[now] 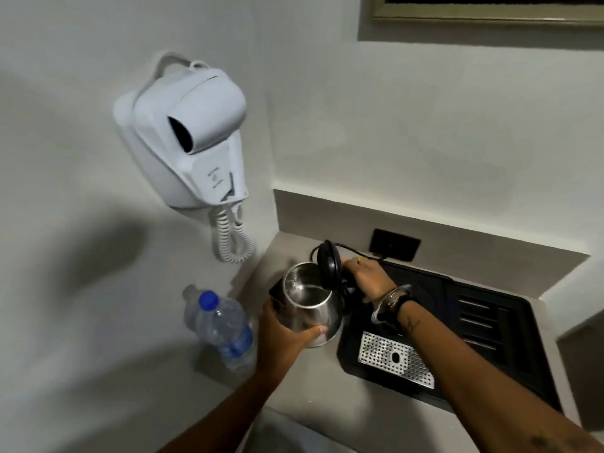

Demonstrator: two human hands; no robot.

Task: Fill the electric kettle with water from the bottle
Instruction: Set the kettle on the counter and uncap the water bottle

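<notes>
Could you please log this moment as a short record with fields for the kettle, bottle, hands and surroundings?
kettle: steel, lid flipped open, inside looks mostly empty
bottle: blue cap on, standing on the counter left of the kettle
left hand: wrapped around the kettle body
right hand: at the kettle handle, behind the lid
tray: black, right of the kettle
hair dryer: wall-mounted, above the bottle

Kettle (313,310) silver steel, lid (329,267) black; bottle (218,325) clear with blue cap (208,300) and blue label; tray (464,338) black, its grate (395,359) silver, dotted with small holes; dryer (192,138) white, coiled cord (233,237) white; counter (313,397) grey; walls pale grey; socket plate (394,245) black.
</notes>
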